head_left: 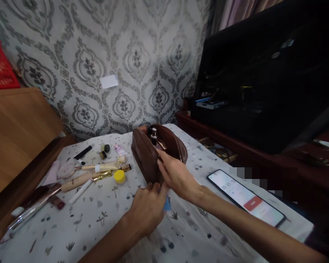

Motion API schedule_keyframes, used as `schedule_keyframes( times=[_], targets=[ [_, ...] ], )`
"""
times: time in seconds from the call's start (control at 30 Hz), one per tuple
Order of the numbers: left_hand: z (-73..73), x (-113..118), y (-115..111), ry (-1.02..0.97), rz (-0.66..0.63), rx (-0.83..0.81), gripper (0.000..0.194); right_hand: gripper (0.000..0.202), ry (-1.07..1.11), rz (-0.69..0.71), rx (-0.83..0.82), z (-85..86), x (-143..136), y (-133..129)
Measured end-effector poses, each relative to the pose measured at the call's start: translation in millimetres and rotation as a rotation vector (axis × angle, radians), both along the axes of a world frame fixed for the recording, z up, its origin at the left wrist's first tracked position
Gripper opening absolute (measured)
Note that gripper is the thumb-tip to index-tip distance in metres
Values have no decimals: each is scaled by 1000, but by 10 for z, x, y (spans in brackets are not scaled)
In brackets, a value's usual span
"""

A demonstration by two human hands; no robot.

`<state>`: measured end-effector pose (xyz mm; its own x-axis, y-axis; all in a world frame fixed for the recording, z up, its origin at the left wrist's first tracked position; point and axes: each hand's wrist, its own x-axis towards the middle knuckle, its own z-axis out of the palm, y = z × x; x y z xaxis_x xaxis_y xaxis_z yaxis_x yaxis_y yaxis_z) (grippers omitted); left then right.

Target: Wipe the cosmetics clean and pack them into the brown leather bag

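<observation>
A brown makeup bag (145,155) stands unzipped on the patterned cloth, with a silver-capped cosmetic (154,133) and other items inside. My right hand (177,175) grips the bag's near rim, its fingertips partly hidden at the opening. Lower down, my left hand (149,204) has its fingers curled against the bag's near end, holding it. Beneath that hand a small blue patch (167,203) peeks out; what it is I cannot tell. Left of the bag lie a yellow-lidded pot (119,176), a cream tube (106,167) and a white-handled brush (82,190).
More cosmetics, including a pink tube (52,172) and a silver stick (34,210), spread leftward over the cloth (104,233). A phone (245,197) running a timer lies at right. Beyond it stands a dark television (263,80). A wooden panel (22,128) borders the left side.
</observation>
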<state>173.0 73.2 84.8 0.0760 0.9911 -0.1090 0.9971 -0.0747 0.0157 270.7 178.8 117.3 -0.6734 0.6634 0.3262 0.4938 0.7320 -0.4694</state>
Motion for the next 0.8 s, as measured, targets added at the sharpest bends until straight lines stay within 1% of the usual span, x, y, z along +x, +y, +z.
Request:
schedule_keyframes(
  times=[0.1,0.2,0.27,0.37,0.53,0.67,0.73,0.8],
  targets=[
    [-15,-66,-82,4,-28,2,53,40,-72,-69,85,-52,-42,-74],
    [-63,-175,-173,1,15,-2,61,40,-139,-144,218,-101,-86,-122],
    [-118,-268,-228,-7,57,-5,67,42,-137,-160,281,-137,-98,-151],
    [-245,-421,-297,-34,109,13,66,43,-105,-169,311,-183,-79,-179],
    [-530,-639,-362,-124,177,159,56,47,12,-144,359,-305,-25,-180],
    [-699,-732,-359,-231,178,306,45,45,203,-137,464,-437,-60,-263],
    [-738,-748,-349,-260,166,345,46,40,305,-81,488,-485,-112,-365],
    [-751,-750,-340,-272,172,354,47,34,397,58,463,-530,-190,-484]
  ],
)
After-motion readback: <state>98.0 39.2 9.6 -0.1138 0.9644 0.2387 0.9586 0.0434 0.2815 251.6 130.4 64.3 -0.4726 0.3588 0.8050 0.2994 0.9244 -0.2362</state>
